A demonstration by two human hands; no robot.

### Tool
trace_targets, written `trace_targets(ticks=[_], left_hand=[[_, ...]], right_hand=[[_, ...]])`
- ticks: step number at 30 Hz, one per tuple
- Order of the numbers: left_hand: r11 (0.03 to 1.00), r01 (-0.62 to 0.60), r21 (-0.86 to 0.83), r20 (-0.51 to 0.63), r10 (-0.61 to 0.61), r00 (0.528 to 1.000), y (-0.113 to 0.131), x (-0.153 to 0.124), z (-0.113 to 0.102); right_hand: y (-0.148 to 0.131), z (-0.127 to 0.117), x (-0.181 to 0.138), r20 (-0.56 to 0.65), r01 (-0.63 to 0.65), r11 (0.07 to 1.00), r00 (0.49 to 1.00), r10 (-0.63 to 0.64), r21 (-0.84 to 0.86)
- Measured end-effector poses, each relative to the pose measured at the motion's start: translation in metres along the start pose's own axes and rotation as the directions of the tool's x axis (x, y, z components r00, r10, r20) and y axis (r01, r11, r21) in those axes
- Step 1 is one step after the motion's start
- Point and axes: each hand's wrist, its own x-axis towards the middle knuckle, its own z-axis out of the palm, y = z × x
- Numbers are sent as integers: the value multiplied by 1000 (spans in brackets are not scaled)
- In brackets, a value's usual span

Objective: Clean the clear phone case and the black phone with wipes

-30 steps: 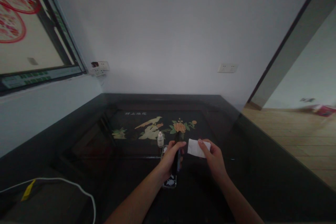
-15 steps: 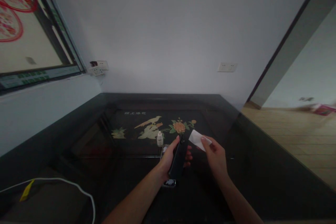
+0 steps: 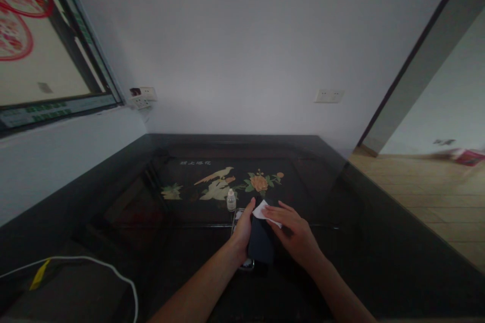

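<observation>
My left hand is wrapped round a dark smartphone, its thumb along the left edge. Against the upper part of the phone's back, my right hand presses a small white wipe under its fingers. The wipe covers the spot where the cameras showed. Beneath my left hand, partly hidden, a phone case with a white pattern lies on the dark table. A small clear bottle with a white cap stands upright just beyond my left hand.
The glossy black table bears an inlaid bird-and-flower picture. A white cable with a yellow tag curves across the near left. The wall behind carries a socket plate; a window is at the left.
My right hand has moved left with the wipe, from beside the phone onto its back. The phone has turned so its back faces up more. The bottle stays put.
</observation>
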Motion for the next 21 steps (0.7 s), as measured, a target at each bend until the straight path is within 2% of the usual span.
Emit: trace_targets(ticks=[3,6,8,11,13,16,19,21], left_hand=[[1000,-13,-21,-17,12,1000,5,3,-1],[995,-82,-54,-17,81,997,12,5,0],[989,-126,-74,-14,125,992,15,5,1],[987,-138,-80,8,139,990,17,3,1],[989,-132,-73,14,133,991,16,2,2],[991,-114,-67,2,115,993,14,1,4],[995,-89,-48,-2,89,996,12,-2,5],[997,-71,-16,-8,71,997,11,-3,6]], right_hand=[[-14,-2,1,169,98,995,980,-101,27],[-34,-6,1,240,102,987,962,-129,123],[-47,-10,-1,296,40,978,950,-101,204],[-60,-14,-7,389,-138,964,920,40,225],[-60,-15,-11,365,-239,951,918,156,195],[-47,-17,-9,259,-388,898,907,332,209],[-29,-24,3,113,-503,831,864,491,238],[-21,-31,14,-21,-556,797,817,576,238]])
